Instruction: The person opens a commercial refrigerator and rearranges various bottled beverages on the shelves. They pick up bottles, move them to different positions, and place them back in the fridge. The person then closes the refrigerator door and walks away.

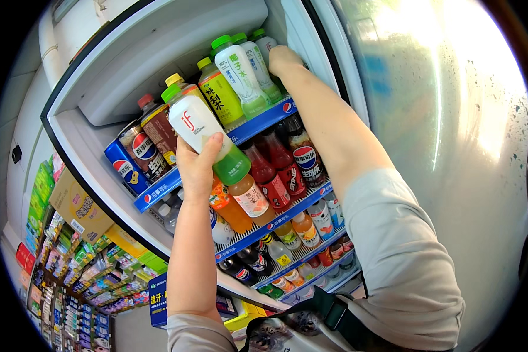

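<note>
My left hand (pixel 199 160) is closed around a white and green plastic drink bottle (pixel 204 134) with a green cap, tilted in front of the cooler's upper shelf (pixel 259 121). At the right end of that shelf, my right hand (pixel 285 60) touches or lies beside the rearmost of several similar green-capped bottles (pixel 240 72); its fingers are hidden behind the back of the hand. Left of these bottles stands a yellow-green labelled bottle (pixel 221 94). Farther left are a brown-labelled bottle (pixel 160 127) with a red cap, a dark Pepsi can (pixel 143 147) and a blue Pepsi can (pixel 125 167).
Lower cooler shelves hold red Sting bottles (pixel 286 169), an orange drink bottle (pixel 231 209) and dark cola bottles (pixel 242 268). The cooler's glass door (pixel 422 110) stands swung out at the right. Store shelves with packaged goods (pixel 83 268) and a cardboard box (pixel 80 207) are at the left.
</note>
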Motion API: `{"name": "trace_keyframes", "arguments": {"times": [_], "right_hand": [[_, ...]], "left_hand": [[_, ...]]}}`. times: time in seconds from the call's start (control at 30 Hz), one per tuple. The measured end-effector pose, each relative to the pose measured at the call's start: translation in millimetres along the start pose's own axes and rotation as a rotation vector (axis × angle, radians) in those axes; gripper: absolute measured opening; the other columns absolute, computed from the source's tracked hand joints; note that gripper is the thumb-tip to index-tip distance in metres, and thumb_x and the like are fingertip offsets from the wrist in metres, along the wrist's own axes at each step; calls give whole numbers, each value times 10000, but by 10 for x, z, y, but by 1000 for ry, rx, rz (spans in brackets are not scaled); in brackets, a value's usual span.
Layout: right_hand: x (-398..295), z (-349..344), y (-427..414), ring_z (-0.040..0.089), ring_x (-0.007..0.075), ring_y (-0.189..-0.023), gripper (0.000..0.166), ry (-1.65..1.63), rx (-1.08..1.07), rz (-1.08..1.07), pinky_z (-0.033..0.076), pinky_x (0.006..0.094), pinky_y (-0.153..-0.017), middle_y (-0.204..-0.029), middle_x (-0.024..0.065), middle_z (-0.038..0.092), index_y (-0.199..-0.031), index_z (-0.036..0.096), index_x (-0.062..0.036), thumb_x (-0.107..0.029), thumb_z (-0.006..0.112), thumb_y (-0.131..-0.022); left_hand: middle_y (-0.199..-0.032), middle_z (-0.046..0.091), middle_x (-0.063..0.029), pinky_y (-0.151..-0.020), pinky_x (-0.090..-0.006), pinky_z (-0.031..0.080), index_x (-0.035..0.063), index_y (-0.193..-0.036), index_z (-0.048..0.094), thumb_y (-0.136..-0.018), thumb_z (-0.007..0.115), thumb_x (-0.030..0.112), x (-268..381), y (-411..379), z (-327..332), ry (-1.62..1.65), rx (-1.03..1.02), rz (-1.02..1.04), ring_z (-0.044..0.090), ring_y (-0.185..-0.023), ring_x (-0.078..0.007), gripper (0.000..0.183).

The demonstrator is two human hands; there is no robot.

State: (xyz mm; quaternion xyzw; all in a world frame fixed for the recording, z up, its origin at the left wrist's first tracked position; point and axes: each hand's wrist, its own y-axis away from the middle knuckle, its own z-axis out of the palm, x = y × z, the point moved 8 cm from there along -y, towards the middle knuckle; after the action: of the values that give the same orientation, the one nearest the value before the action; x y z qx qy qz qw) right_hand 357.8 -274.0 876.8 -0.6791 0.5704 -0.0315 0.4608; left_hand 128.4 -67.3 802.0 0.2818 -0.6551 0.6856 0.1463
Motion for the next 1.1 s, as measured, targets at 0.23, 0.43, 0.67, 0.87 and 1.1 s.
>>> {"name": "trace_keyframes", "arguments": {"times": [0.23, 0.43, 0.67, 0.87, 1.1], "right_hand": [[107, -710, 865, 625, 362, -926, 366, -277, 308, -85, 514, 426, -793, -1030, 222, 613, -1049, 505, 23, -154, 647, -761], [-170, -1285, 1619, 624, 377, -814, 471, -489, 665, -380, 511, 437, -710, -864, 201, 615, -966, 492, 16, -281, 715, -676], [-1058, -636, 2229, 604, 384, -804, 479, -583, -6, -649, 486, 436, -709, -832, 214, 602, -888, 507, 13, -359, 722, -677], [-1002, -712, 1912, 648, 222, -789, 300, -828, -197, -758, 497, 327, -721, -849, 110, 674, -950, 693, -89, -325, 675, -767], [22, -520, 23, 544, 344, -1069, 257, -670, 334, -134, 441, 400, -922, -1152, 200, 568, -1053, 642, -71, -122, 519, -833]], "left_hand": [[-1081, 573, -86, -858, -312, 455, 11, -1188, 455, -771, 713, 145, -10, 11, -53, -24, -11, -49, 561, -969, -158, 508], [-1146, 561, -114, -899, -354, 459, 13, -1261, 406, -730, 733, 146, -91, 30, -46, 134, -128, -99, 559, -1049, -220, 637], [-1154, 536, -86, -903, -368, 480, 12, -1261, 432, -536, 831, 533, -58, 503, -89, 419, -298, -144, 562, -1046, -228, 978], [-1285, 433, -229, -945, -515, 435, 142, -1174, 474, -619, 686, 671, 290, 899, -124, 393, -37, -38, 449, -1170, -442, 795], [-1289, 428, -226, -913, -506, 484, 108, -1266, 416, -585, 716, 644, 335, 826, -137, 369, 77, -83, 494, -1133, -412, 917]]}}
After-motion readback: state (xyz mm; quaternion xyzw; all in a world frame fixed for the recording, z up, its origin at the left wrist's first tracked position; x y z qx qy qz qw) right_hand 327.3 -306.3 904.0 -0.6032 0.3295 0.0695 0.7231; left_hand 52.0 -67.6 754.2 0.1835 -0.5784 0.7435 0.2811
